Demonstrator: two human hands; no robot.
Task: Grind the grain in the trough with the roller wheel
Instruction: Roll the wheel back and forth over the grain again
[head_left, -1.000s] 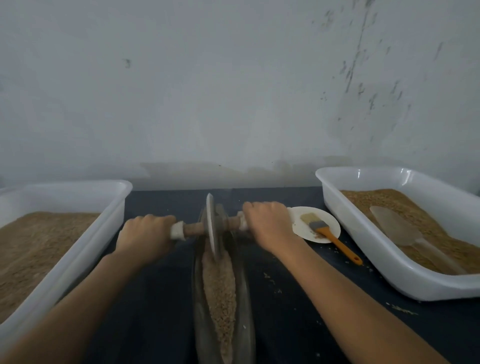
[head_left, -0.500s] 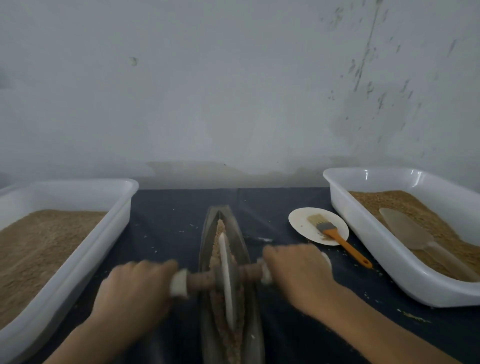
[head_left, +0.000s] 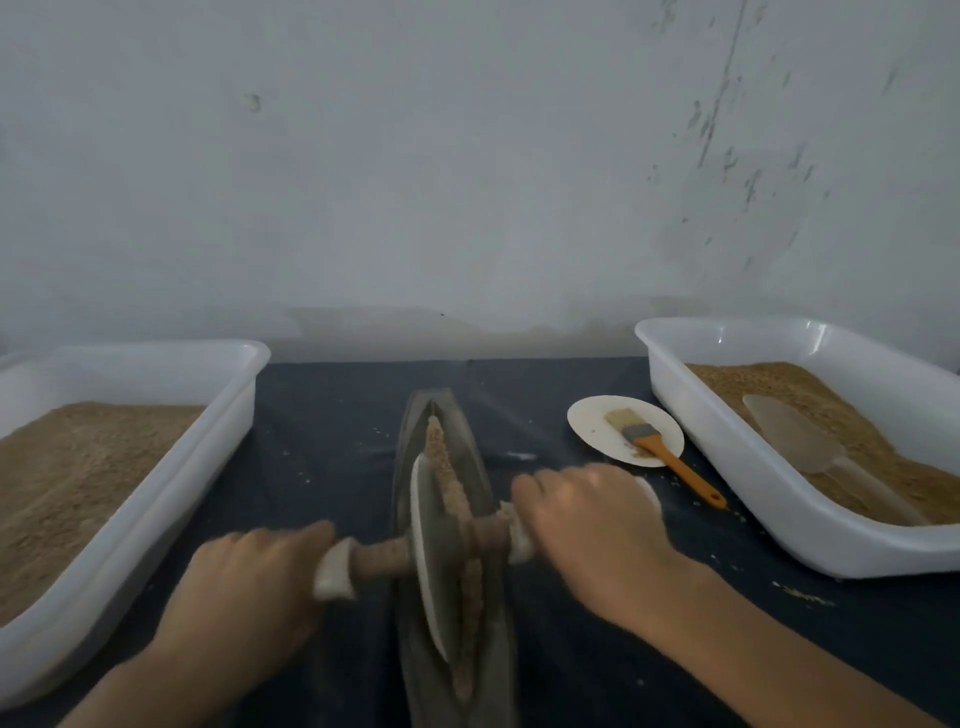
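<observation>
Left hand (head_left: 244, 592) smeared by motion blur, axle ends hidden inside both grips, trough (head_left: 470, 452) near end cut off by bottom edge, left tub (head_left: 171, 467) cropped at left edge, right tub (head_left: 737, 447) cropped at right edge

Roller wheel (head_left: 428, 556): pale grey disc, brown axle, white end caps. Trough (head_left: 410, 519): dark grey; grain (head_left: 441, 462) in it tan. Past right hand (head_left: 587, 535): cream plate (head_left: 597, 426), orange-handled brush (head_left: 660, 452). Both tubs (head_left: 727, 441) white, tan fill. Cloth (head_left: 322, 415) dark navy.
</observation>
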